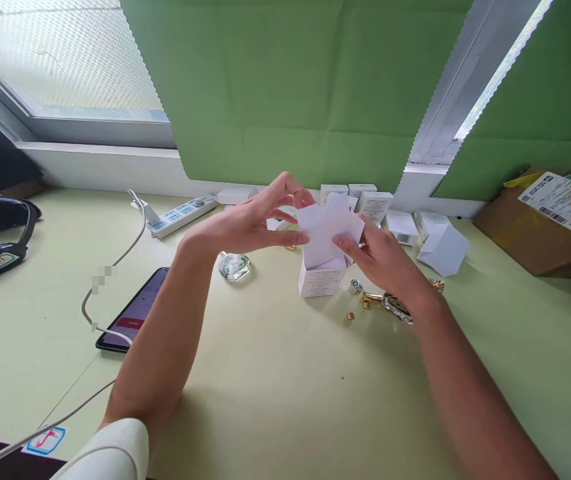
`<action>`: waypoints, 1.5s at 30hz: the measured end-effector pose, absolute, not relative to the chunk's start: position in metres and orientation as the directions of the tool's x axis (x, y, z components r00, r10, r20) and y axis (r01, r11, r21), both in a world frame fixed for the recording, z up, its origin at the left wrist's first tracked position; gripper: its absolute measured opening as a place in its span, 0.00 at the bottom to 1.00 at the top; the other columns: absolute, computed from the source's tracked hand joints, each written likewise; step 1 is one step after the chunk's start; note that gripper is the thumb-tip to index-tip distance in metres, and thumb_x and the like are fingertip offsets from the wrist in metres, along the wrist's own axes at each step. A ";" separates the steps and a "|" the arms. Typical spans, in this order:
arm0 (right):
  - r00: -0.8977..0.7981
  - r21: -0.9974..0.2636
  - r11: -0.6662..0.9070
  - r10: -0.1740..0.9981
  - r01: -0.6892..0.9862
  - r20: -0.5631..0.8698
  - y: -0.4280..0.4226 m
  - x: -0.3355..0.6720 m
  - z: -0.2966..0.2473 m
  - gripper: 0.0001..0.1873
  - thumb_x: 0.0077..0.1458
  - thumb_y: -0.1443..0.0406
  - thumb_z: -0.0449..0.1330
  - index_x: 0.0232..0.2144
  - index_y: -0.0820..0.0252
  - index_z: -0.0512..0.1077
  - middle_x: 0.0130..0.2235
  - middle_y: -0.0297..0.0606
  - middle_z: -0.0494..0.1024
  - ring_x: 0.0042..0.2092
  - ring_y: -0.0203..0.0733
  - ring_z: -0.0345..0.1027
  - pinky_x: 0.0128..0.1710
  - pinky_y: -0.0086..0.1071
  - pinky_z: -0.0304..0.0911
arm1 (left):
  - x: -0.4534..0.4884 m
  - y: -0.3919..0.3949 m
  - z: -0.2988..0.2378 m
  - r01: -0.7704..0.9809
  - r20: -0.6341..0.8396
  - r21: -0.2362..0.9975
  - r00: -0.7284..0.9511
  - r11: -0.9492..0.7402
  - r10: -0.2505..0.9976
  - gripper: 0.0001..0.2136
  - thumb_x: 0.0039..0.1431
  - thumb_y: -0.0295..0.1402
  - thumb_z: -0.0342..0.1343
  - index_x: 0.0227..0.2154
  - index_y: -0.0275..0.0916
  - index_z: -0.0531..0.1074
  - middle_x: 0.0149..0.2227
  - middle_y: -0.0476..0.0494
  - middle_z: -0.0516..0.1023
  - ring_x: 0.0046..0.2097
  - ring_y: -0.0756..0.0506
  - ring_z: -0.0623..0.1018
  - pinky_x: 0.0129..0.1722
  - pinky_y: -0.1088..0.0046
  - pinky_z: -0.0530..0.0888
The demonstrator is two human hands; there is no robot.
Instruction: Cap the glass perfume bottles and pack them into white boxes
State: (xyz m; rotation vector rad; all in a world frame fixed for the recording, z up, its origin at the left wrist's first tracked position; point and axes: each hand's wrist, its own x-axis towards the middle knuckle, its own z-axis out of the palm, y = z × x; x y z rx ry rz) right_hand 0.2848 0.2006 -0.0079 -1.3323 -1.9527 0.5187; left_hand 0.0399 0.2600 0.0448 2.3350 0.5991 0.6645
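Observation:
A folded white card [326, 237] is between my two hands, just above a small white printed box [321, 280] standing upright on the table. My left hand [270, 217] has its thumb at the card's left edge, with its fingers curled behind. My right hand [372, 250] grips the card's right side, its thumb pressed on the front face. Where the card meets the box's top is partly hidden. Below my right hand lie a glass bottle [398, 308], partly covered by my wrist, a silver cap [355, 286] and a small gold collar [350, 316]. Another clear glass bottle [234, 267] lies left of the box.
Several white boxes [375, 205] stand along the wall, and an open one [444, 249] is at the right. A brown carton [540, 227] sits far right. On the left are a power strip [184, 217], a phone [138, 317], a white cable [85, 303] and headphones [2, 257].

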 end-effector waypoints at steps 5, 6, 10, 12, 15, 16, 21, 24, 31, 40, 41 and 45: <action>-0.181 -0.678 0.367 0.926 0.637 0.331 0.201 0.285 -0.008 0.20 0.62 0.46 0.51 0.42 0.54 0.67 0.33 0.36 0.77 0.30 0.41 0.68 0.28 0.33 0.61 | 0.043 0.244 0.055 0.238 0.429 0.534 0.751 -0.812 0.502 0.12 0.63 0.33 0.54 0.49 0.44 0.63 0.55 0.41 0.69 0.55 0.43 0.71 0.51 0.62 0.75; -0.181 -0.677 0.367 0.926 0.638 0.331 0.201 0.285 -0.008 0.20 0.62 0.46 0.51 0.42 0.54 0.68 0.33 0.36 0.77 0.29 0.40 0.67 0.27 0.33 0.61 | 0.044 0.241 0.056 0.270 0.428 0.481 0.758 -0.834 0.492 0.12 0.63 0.33 0.54 0.49 0.44 0.64 0.56 0.41 0.69 0.55 0.43 0.71 0.50 0.63 0.75; -0.205 -0.693 0.376 0.925 0.615 0.320 0.200 0.284 -0.007 0.20 0.62 0.46 0.51 0.43 0.53 0.68 0.34 0.35 0.77 0.30 0.39 0.68 0.28 0.33 0.62 | 0.045 0.237 0.058 0.434 0.353 0.294 0.778 -0.851 0.519 0.14 0.66 0.35 0.51 0.54 0.46 0.66 0.55 0.41 0.69 0.50 0.44 0.73 0.46 0.65 0.74; -0.212 -0.700 0.381 0.924 0.605 0.320 0.200 0.283 -0.007 0.19 0.61 0.47 0.52 0.43 0.52 0.69 0.34 0.35 0.77 0.30 0.40 0.68 0.28 0.33 0.63 | 0.045 0.238 0.058 0.474 0.326 0.272 0.773 -0.838 0.543 0.15 0.67 0.36 0.50 0.55 0.46 0.65 0.54 0.42 0.70 0.49 0.44 0.73 0.46 0.65 0.73; -0.204 -0.716 0.365 0.930 0.595 0.305 0.201 0.283 -0.008 0.18 0.60 0.48 0.55 0.44 0.52 0.70 0.34 0.34 0.77 0.30 0.40 0.69 0.28 0.32 0.63 | 0.045 0.238 0.057 0.491 0.319 0.271 0.766 -0.828 0.558 0.14 0.67 0.37 0.49 0.53 0.45 0.66 0.51 0.43 0.72 0.47 0.46 0.74 0.47 0.66 0.73; -0.200 -0.723 0.355 0.934 0.592 0.295 0.201 0.283 -0.008 0.18 0.60 0.48 0.55 0.45 0.51 0.70 0.34 0.34 0.77 0.31 0.40 0.69 0.28 0.33 0.64 | 0.045 0.238 0.057 0.495 0.322 0.266 0.763 -0.827 0.560 0.13 0.67 0.37 0.49 0.52 0.45 0.66 0.50 0.44 0.73 0.47 0.46 0.74 0.47 0.66 0.73; -0.188 -0.735 0.323 0.946 0.596 0.264 0.202 0.283 -0.008 0.19 0.60 0.49 0.56 0.49 0.50 0.68 0.35 0.34 0.78 0.33 0.42 0.71 0.29 0.34 0.65 | 0.046 0.238 0.058 0.475 0.299 0.215 0.800 -0.853 0.520 0.12 0.68 0.35 0.48 0.51 0.46 0.68 0.54 0.43 0.71 0.47 0.46 0.75 0.44 0.68 0.73; -0.196 -0.753 0.318 0.948 0.576 0.250 0.202 0.284 -0.008 0.19 0.60 0.49 0.55 0.47 0.50 0.68 0.37 0.35 0.78 0.35 0.43 0.72 0.30 0.34 0.66 | 0.045 0.237 0.058 0.459 0.287 0.211 0.815 -0.863 0.504 0.15 0.68 0.34 0.47 0.55 0.48 0.66 0.57 0.43 0.68 0.51 0.46 0.74 0.47 0.68 0.72; -0.238 -0.780 0.289 0.954 0.556 0.184 0.198 0.282 -0.004 0.16 0.60 0.49 0.56 0.43 0.51 0.68 0.39 0.33 0.79 0.37 0.42 0.74 0.33 0.33 0.67 | 0.046 0.234 0.061 0.491 0.317 0.257 0.771 -0.833 0.552 0.16 0.69 0.35 0.47 0.58 0.47 0.63 0.54 0.46 0.73 0.51 0.47 0.75 0.47 0.71 0.71; -0.236 -0.771 0.282 0.956 0.571 0.175 0.197 0.282 -0.004 0.16 0.59 0.49 0.56 0.43 0.51 0.68 0.39 0.34 0.80 0.35 0.44 0.74 0.32 0.35 0.66 | 0.047 0.235 0.064 0.469 0.308 0.250 0.790 -0.847 0.529 0.11 0.66 0.33 0.50 0.49 0.44 0.69 0.49 0.44 0.75 0.44 0.47 0.75 0.40 0.70 0.71; -0.236 -0.775 0.283 0.956 0.566 0.176 0.197 0.282 -0.004 0.17 0.60 0.48 0.56 0.42 0.51 0.68 0.39 0.34 0.80 0.35 0.44 0.74 0.32 0.35 0.66 | 0.048 0.235 0.064 0.460 0.322 0.269 0.785 -0.846 0.529 0.12 0.65 0.32 0.51 0.50 0.45 0.69 0.50 0.45 0.74 0.46 0.46 0.75 0.41 0.70 0.71; -0.250 -0.790 0.281 0.954 0.545 0.168 0.196 0.281 -0.004 0.17 0.61 0.49 0.54 0.44 0.52 0.69 0.41 0.36 0.80 0.38 0.45 0.75 0.34 0.36 0.67 | 0.048 0.232 0.064 0.437 0.364 0.382 0.739 -0.815 0.567 0.23 0.62 0.30 0.53 0.60 0.47 0.61 0.50 0.44 0.76 0.49 0.47 0.75 0.40 0.73 0.73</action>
